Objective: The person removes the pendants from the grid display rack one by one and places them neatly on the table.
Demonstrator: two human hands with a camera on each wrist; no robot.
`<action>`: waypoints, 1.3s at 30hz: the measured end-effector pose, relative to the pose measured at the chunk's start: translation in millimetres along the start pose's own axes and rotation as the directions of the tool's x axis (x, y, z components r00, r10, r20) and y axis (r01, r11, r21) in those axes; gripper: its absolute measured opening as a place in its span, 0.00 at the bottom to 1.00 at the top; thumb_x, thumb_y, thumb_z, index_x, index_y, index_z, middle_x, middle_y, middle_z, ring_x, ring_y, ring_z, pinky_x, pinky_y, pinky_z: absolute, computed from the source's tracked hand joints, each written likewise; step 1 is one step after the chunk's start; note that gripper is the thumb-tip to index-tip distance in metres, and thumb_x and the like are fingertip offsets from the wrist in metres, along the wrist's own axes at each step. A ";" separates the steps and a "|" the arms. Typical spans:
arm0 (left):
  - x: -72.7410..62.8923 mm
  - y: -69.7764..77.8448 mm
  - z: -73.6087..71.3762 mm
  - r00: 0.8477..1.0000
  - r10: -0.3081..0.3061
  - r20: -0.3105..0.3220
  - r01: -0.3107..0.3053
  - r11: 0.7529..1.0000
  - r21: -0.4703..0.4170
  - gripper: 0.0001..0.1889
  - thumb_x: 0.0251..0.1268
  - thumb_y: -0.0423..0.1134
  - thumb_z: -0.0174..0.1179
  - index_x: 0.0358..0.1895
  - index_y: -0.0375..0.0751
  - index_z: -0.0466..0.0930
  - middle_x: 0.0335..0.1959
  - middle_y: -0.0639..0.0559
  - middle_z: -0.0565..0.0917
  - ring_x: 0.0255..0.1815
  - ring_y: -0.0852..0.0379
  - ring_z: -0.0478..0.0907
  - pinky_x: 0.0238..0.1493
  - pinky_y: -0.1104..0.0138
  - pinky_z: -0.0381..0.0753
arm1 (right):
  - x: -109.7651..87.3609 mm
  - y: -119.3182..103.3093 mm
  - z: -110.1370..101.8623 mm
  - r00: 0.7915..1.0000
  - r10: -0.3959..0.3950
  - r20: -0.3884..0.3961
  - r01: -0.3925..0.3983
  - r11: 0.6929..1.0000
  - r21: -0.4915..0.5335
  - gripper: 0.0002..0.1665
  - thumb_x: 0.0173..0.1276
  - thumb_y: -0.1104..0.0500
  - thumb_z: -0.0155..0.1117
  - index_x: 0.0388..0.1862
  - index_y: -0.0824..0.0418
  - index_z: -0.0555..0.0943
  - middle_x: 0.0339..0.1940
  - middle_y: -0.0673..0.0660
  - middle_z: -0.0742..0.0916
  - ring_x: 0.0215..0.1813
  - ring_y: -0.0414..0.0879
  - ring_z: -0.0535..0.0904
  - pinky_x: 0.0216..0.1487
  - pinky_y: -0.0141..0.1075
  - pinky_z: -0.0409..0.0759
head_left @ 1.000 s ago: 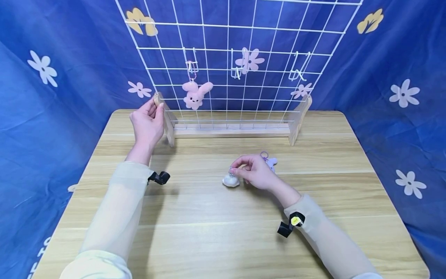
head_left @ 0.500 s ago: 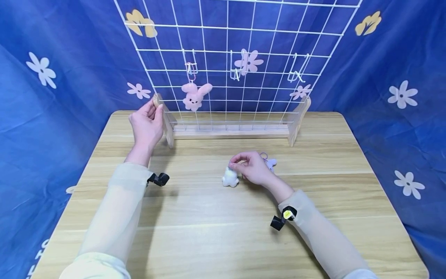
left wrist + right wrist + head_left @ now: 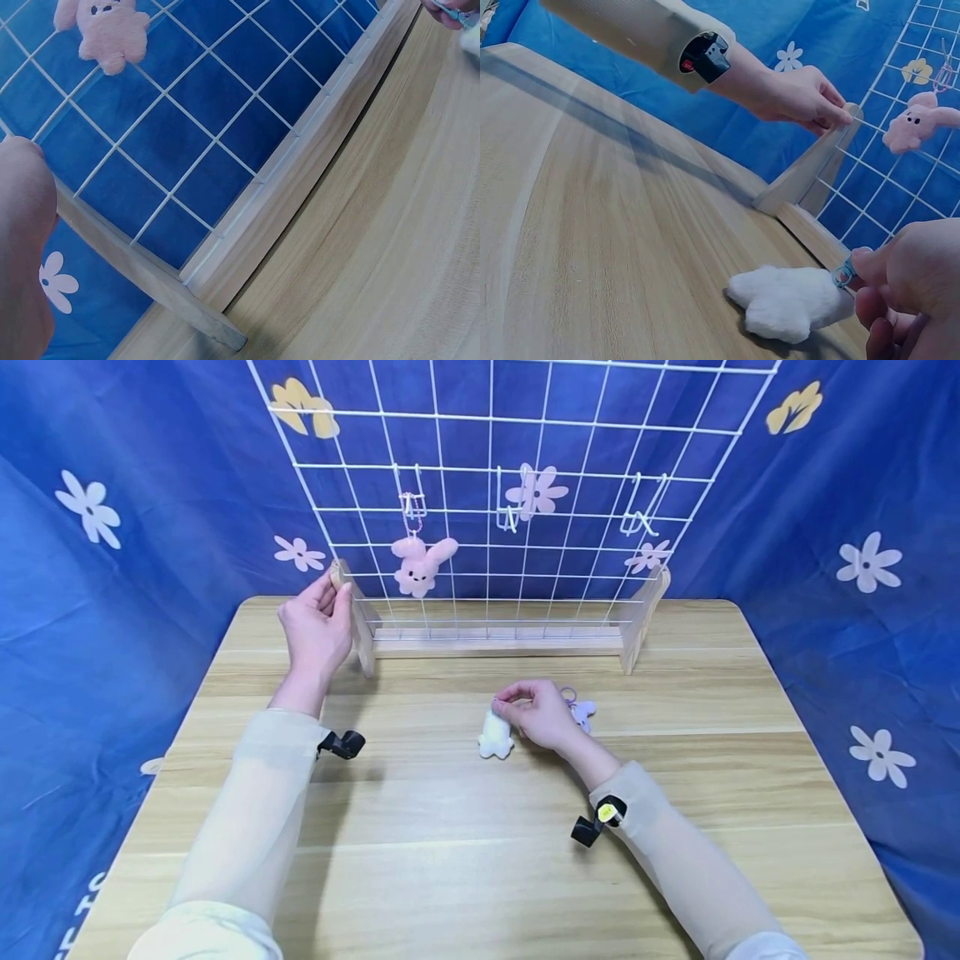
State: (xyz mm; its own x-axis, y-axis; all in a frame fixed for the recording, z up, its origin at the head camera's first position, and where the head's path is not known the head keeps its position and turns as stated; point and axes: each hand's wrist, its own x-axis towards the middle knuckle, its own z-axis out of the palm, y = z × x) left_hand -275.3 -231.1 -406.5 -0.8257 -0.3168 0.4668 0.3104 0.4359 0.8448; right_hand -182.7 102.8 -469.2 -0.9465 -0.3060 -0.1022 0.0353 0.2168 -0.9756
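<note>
My right hand pinches the blue-green ring or chain of a small white plush keychain. In the right wrist view the white plush hangs from the fingertips, low over the table. At the left, my left hand grips the top of the stand's wooden side post between thumb and fingers. A pink bunny plush keychain hangs by its bead chain on the left hook of the white wire grid. Partly behind my right hand, a purple plush keychain lies on the table.
Two more white hooks, a middle one and a right one, hang on the grid. The grid's wooden base runs along the back of the wooden table. Blue floral cloth surrounds the table.
My right hand has moved slightly up and away, drawing the white plush from lying bunched to nearly upright. My left hand stays on the post.
</note>
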 end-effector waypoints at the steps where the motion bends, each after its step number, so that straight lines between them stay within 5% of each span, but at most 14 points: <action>1: 0.0 -0.5 -0.3 1.000 0.002 0.001 -0.002 1.000 -0.003 0.18 0.76 0.30 0.63 0.66 0.34 0.81 0.59 0.35 0.83 0.62 0.50 0.83 0.60 0.72 0.84 | 0.5 -0.2 0.8 1.000 0.002 -0.008 -0.002 1.000 -0.005 0.08 0.72 0.63 0.73 0.47 0.66 0.88 0.39 0.57 0.90 0.16 0.43 0.72 0.13 0.26 0.68; 11: -1.2 1.5 -3.2 1.000 0.012 0.011 -0.011 0.999 -0.030 0.18 0.75 0.32 0.66 0.65 0.37 0.83 0.58 0.37 0.84 0.60 0.52 0.84 0.59 0.72 0.85 | 11.0 5.1 7.0 0.994 0.053 -0.091 -0.056 0.998 -0.024 0.07 0.72 0.64 0.74 0.45 0.67 0.88 0.36 0.57 0.91 0.27 0.45 0.80 0.21 0.29 0.82; 25: -2.3 2.0 -4.0 1.000 0.020 0.011 -0.019 0.999 -0.029 0.18 0.75 0.33 0.66 0.65 0.37 0.83 0.58 0.37 0.85 0.60 0.51 0.85 0.59 0.72 0.85 | 26.0 6.2 12.1 0.969 0.201 -0.142 -0.197 0.979 0.044 0.08 0.72 0.66 0.73 0.46 0.69 0.86 0.35 0.59 0.88 0.21 0.41 0.77 0.19 0.25 0.79; 39: -2.2 0.8 -4.7 1.000 0.024 0.017 -0.024 1.000 0.000 0.19 0.76 0.34 0.65 0.66 0.36 0.82 0.58 0.36 0.85 0.60 0.51 0.85 0.59 0.72 0.85 | 32.1 12.0 14.5 0.965 0.202 -0.166 -0.196 0.979 0.049 0.07 0.71 0.68 0.73 0.45 0.70 0.87 0.36 0.60 0.87 0.20 0.41 0.77 0.19 0.26 0.80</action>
State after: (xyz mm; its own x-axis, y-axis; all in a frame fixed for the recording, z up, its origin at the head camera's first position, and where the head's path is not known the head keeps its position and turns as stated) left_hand -271.0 -234.0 -405.6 -0.8259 -0.2917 0.4824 0.3301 0.4434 0.8333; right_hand -208.0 82.2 -487.0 -0.9598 -0.0976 -0.2633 0.2361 0.2269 -0.9449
